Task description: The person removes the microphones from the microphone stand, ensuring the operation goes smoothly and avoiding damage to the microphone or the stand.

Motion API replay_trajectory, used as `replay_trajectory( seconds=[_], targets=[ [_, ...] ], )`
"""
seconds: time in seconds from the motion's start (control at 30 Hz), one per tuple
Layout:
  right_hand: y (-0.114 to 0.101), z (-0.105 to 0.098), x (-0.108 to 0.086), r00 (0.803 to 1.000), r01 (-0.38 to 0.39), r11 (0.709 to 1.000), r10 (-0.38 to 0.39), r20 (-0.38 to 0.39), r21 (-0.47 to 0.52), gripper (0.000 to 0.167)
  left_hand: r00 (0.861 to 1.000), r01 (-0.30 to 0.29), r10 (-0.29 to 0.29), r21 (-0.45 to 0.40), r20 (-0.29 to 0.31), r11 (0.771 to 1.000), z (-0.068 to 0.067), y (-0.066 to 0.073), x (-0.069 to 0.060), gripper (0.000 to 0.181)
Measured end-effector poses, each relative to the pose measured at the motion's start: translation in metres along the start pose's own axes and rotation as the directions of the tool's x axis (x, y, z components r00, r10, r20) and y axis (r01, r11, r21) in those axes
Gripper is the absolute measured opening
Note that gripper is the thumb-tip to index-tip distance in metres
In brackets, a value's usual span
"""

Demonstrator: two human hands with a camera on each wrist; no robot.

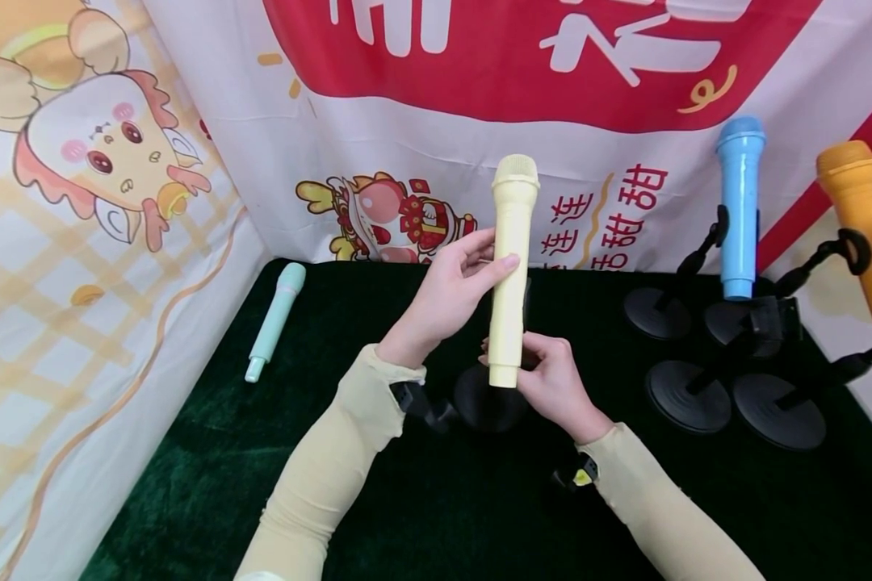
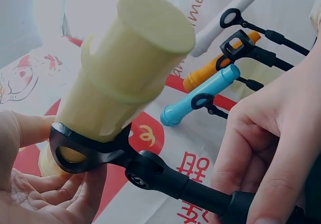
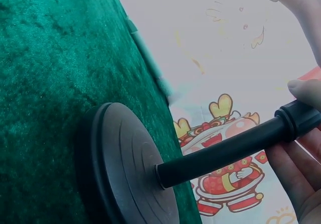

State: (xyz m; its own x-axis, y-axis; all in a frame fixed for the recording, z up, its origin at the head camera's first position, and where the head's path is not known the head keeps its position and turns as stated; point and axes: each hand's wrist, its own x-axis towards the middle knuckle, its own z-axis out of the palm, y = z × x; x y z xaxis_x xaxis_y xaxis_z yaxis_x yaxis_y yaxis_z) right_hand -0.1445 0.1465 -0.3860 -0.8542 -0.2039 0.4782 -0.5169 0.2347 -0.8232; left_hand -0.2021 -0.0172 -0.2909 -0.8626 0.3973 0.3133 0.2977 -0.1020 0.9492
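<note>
A pale yellow microphone (image 1: 509, 274) stands nearly upright in the head view, and the left hand (image 1: 446, 286) grips its upper body. In the left wrist view the yellow microphone (image 2: 115, 78) sits in the black ring clip (image 2: 85, 151) of a stand, with the left hand (image 2: 50, 184) around it from below. The right hand (image 1: 555, 383) holds the stand's pole just below the joint; the right wrist view shows its fingers around the collar (image 3: 298, 121) of the pole (image 3: 220, 156). The round black base (image 3: 133, 169) rests on the green cloth.
A mint green microphone (image 1: 276, 319) lies on the dark green cloth (image 1: 211, 484) at the left. At the right, a blue microphone (image 1: 739, 210) and an orange microphone (image 1: 857, 226) are held in black stands, among several round bases (image 1: 686, 395). A printed backdrop (image 1: 407, 129) hangs behind.
</note>
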Motion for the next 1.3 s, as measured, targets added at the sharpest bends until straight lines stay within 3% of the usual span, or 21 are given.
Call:
replay_trajectory(
  seconds=[0.67,1.07,1.3],
  targets=[
    [0.003,0.001,0.000,1.000,0.015,1.000,-0.015,-0.007,-0.019,0.020,1.000,-0.010,0.010,-0.030,-0.012,0.999,0.003,-0.002,0.012,0.042],
    [0.004,0.001,0.000,1.000,-0.009,1.000,0.009,0.000,0.002,0.019,0.997,-0.028,0.024,-0.051,-0.074,0.998,0.004,-0.005,0.022,0.042],
    [0.002,0.000,0.001,1.000,-0.025,1.000,0.025,0.017,0.008,0.020,0.996,0.002,-0.006,-0.048,-0.085,0.999,0.005,-0.004,0.023,0.045]
  ],
)
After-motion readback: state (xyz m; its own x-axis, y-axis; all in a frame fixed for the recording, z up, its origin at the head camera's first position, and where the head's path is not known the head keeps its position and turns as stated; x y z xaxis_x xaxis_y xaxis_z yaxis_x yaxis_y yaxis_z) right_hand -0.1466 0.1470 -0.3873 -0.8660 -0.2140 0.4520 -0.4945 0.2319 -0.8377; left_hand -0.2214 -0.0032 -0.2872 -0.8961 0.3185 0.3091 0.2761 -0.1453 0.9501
